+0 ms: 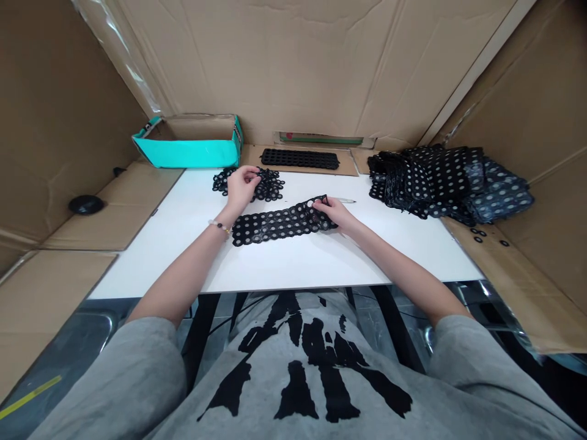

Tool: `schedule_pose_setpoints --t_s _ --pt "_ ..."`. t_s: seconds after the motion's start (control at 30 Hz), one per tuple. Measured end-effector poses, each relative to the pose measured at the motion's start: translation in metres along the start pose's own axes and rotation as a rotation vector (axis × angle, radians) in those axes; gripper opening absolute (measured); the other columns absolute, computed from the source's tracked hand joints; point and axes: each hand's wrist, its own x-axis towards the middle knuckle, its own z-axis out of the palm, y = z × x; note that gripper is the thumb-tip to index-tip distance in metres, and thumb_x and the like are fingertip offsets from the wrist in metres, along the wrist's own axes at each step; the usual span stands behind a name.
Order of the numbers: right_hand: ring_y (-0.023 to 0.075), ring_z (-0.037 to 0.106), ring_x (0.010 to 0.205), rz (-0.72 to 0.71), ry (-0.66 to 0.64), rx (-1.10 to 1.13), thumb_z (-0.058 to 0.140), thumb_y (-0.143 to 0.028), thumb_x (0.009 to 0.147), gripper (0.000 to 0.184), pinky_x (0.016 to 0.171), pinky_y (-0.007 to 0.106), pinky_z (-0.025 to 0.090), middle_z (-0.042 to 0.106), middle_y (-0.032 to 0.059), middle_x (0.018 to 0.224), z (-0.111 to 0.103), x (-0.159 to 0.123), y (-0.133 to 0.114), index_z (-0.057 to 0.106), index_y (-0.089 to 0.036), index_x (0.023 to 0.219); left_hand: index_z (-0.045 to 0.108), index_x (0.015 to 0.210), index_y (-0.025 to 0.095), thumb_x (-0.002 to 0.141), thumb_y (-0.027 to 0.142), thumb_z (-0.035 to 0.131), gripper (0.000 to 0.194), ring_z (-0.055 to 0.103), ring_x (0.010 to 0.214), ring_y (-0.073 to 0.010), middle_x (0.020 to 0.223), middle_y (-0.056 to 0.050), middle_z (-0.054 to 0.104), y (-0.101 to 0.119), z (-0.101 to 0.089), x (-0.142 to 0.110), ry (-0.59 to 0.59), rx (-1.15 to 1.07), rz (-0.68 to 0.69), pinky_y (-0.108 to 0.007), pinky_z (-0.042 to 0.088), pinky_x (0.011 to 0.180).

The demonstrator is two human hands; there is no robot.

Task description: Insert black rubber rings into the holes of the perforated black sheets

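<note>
A long black strip full of round holes [270,225] lies across the middle of the white table [293,263]. My right hand [332,212] pinches the strip's right end, fingers closed on it. Behind the strip sits a loose heap of small black rings [271,184]. My left hand [241,184] rests on that heap with its fingers curled among the rings; I cannot make out what they hold. A bead bracelet [220,227] circles my left wrist.
A big pile of black holed strips [449,180] lies at the table's right. A flat black holed tray [300,159] and a teal-sided cardboard box [190,143] stand at the back. Cardboard walls close in all sides. A black disc [85,204] sits left; loose rings [479,235] lie right.
</note>
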Motion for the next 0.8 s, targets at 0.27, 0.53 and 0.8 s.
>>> schedule_pose_setpoints --t_s 0.27,0.53,0.8 --pt "0.0197 0.062 0.086 0.003 -0.003 -0.001 0.088 -0.042 0.053 0.041 0.080 0.033 0.050 0.070 -0.0007 0.082 -0.004 0.001 -0.002 0.066 -0.021 0.081 0.079 0.094 0.023 0.087 0.030 0.067 0.015 0.049 0.118 -0.0361 0.112 -0.013 0.071 -0.006 -0.017 -0.001 -0.009 0.316 0.197 -0.055 0.035 0.108" --pt "0.0184 0.062 0.088 -0.024 -0.146 0.038 0.084 -0.040 0.058 0.034 0.088 0.032 0.047 0.073 -0.0008 0.085 -0.006 0.001 -0.004 0.074 -0.020 0.083 0.079 0.101 0.023 0.085 0.043 0.075 0.026 0.057 0.108 -0.0300 0.108 -0.009 0.077 0.053 0.020 -0.050 -0.560 0.143 0.479 -0.046 0.040 0.103" --pt "0.0188 0.058 0.086 -0.047 -0.151 0.017 0.074 -0.052 0.067 0.034 0.081 0.030 0.045 0.066 -0.0006 0.078 0.009 -0.009 -0.010 0.065 -0.021 0.078 0.074 0.083 0.023 0.077 0.043 0.083 0.023 0.065 0.092 -0.0247 0.091 -0.004 0.077 0.060 0.034 -0.065 -0.538 0.025 0.353 -0.041 0.046 0.096"
